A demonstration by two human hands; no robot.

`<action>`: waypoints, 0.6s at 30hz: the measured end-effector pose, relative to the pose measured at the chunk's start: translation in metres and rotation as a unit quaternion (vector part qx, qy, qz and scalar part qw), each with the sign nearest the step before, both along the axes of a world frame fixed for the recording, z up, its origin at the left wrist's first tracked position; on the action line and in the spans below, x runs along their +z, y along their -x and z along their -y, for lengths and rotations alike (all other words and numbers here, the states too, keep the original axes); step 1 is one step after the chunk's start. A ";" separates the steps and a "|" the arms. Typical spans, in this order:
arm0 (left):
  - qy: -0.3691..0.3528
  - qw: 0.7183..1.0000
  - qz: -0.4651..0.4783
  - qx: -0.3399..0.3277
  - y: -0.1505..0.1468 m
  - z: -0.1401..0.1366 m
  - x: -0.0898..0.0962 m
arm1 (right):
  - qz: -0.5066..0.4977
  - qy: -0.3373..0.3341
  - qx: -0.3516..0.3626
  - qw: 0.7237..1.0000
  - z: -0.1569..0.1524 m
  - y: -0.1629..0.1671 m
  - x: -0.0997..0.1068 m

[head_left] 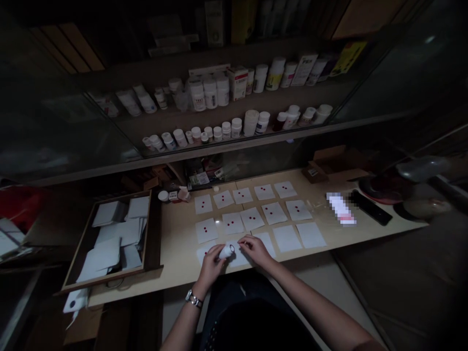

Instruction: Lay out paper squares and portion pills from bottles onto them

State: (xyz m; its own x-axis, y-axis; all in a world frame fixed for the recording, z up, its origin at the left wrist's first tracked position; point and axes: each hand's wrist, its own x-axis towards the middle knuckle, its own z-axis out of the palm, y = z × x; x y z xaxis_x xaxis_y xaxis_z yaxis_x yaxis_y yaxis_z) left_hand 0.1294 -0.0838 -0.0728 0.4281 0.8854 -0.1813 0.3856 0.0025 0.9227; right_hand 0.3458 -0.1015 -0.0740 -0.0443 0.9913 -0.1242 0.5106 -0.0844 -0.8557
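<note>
My left hand (211,267), with a watch on its wrist, grips a small white pill bottle (225,251) tilted with its open mouth toward the right. Just right of that mouth, my right hand (257,249) has its thumb and forefinger pinched together; whatever lies between them is too small to make out. Under and around both hands, white paper squares (234,223) lie in rows on the table. Small red pills (230,224) rest in twos or threes on many of them. Near my right hand, squares such as one blank paper (287,238) carry no pills.
To the left, a wooden drawer (152,234) holds stacks of white paper. A white cap (216,188) and small boxes (179,196) sit at the table's back. A dark phone (371,207) and cardboard box (334,163) are at right. Glass-fronted shelves of medicine bottles (210,92) rise behind.
</note>
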 end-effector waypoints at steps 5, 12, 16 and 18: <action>0.014 0.999 0.012 0.041 0.000 0.005 -0.008 | 0.163 0.040 0.074 0.983 0.012 0.010 -0.038; -0.025 0.999 -0.015 0.040 -0.001 0.009 -0.017 | 0.235 0.049 0.114 0.964 0.002 0.016 -0.054; -0.049 0.997 -0.027 0.044 -0.003 0.009 -0.018 | 0.245 0.030 0.134 0.960 -0.001 0.014 -0.052; -0.065 0.996 -0.032 0.042 -0.003 0.008 -0.017 | 0.233 0.029 0.123 0.964 0.001 0.013 -0.046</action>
